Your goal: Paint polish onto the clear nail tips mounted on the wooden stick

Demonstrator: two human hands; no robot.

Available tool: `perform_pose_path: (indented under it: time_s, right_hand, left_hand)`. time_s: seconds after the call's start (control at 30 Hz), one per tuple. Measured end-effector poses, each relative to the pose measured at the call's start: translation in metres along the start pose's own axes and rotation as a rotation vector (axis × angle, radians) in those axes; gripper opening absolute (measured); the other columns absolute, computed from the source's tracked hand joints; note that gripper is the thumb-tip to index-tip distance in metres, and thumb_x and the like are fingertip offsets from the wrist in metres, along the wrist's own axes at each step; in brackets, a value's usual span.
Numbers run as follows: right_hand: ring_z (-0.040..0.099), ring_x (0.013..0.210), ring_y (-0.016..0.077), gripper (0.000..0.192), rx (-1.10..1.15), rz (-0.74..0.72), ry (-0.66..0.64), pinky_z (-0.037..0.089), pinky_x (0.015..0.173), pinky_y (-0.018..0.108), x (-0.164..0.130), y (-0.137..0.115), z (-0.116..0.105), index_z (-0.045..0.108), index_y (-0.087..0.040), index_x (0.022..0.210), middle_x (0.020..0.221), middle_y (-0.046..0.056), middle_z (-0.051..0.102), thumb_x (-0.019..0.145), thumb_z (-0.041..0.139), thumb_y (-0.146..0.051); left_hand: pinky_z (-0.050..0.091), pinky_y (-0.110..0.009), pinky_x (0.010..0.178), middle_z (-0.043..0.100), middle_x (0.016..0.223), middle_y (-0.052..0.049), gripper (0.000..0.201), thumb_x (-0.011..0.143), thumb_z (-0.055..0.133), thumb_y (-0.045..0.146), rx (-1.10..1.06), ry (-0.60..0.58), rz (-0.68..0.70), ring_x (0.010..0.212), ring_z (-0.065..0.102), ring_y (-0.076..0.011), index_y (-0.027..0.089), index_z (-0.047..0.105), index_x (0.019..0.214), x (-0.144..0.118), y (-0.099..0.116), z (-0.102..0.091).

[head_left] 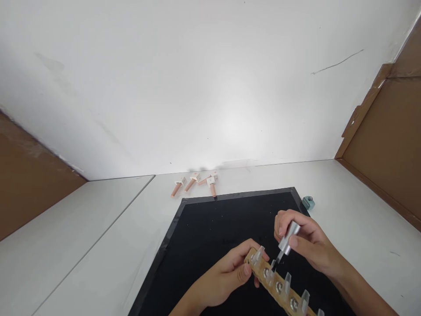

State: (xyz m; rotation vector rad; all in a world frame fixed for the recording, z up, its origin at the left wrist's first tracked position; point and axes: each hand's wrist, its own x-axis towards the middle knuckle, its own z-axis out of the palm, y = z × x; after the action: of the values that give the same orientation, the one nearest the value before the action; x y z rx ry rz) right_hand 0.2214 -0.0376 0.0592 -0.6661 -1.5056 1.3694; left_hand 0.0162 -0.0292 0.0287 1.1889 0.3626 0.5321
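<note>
1. In the head view, your left hand (226, 274) grips the far end of a long wooden strip (279, 285) fitted with a row of clear plastic nail tips and silver studs; your fingers are clamped around that end, thumb on the near side.
2. The wooden strip runs from near the middle of the scene down toward the near right edge, held just above a black rectangular mat (213, 232) that lies on the white table (98, 245).
3. Your right hand (307, 243) pinches a silver cylindrical brush cap (289, 237) between thumb and fingertips, fingers closed on it, the cap tilted.
4. The thin brush (275, 262) below the cap points down-left at one of the clear nail tips (270, 273) near the far end of the strip; whether the bristles touch it you cannot tell.
5. Far from you, beyond the mat's far edge, four pinkish finger-shaped holders (194, 183) with white ends lie on the table near the white wall.
6. A small teal-grey bottle (308, 202) sits on the table just beside the mat's far right corner.
</note>
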Motion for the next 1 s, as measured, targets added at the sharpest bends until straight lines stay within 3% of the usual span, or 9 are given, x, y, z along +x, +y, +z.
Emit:
perform_pose_path:
  time_s: [0.43, 0.77, 1.0]
  right_hand:
    - [0.038, 0.060, 0.0133, 0.025, -0.046, 0.006, -0.083, 0.031, 0.055, 0.027, -0.0022, -0.0068, 0.0042, 0.057, -0.022, 0.080, 0.072, -0.002, 0.042, 0.089, 0.059, -0.045]
    - [0.040, 0.062, 0.0135, 0.021, -0.051, -0.045, 0.068, 0.032, 0.057, 0.026, 0.0008, 0.0009, -0.0030, 0.059, -0.024, 0.079, 0.072, -0.002, 0.043, 0.089, 0.059, -0.042]
    - [0.042, 0.063, 0.0146, 0.016, -0.033, -0.094, -0.079, 0.032, 0.057, 0.028, -0.0006, -0.0060, 0.0024, 0.062, -0.025, 0.085, 0.073, -0.002, 0.044, 0.090, 0.059, -0.039]
  left_hand:
    - [0.041, -0.028, 0.070, 0.047, 0.078, 0.001, 0.036, 0.082, 0.056, 0.053, -0.021, 0.006, 0.009, 0.070, 0.045, -0.0115, 0.019, 0.056, 0.094, 0.0036, -0.0024, -0.0010]
    - [0.042, -0.024, 0.070, 0.048, 0.081, 0.002, 0.036, 0.082, 0.056, 0.052, -0.030, 0.001, 0.019, 0.069, 0.044, -0.0092, 0.020, 0.059, 0.097, -0.0025, -0.0022, -0.0015]
    - [0.042, -0.023, 0.068, 0.053, 0.080, 0.001, 0.036, 0.081, 0.058, 0.052, -0.049, 0.019, 0.021, 0.070, 0.051, -0.0099, 0.019, 0.059, 0.096, 0.0005, -0.0021, -0.0032]
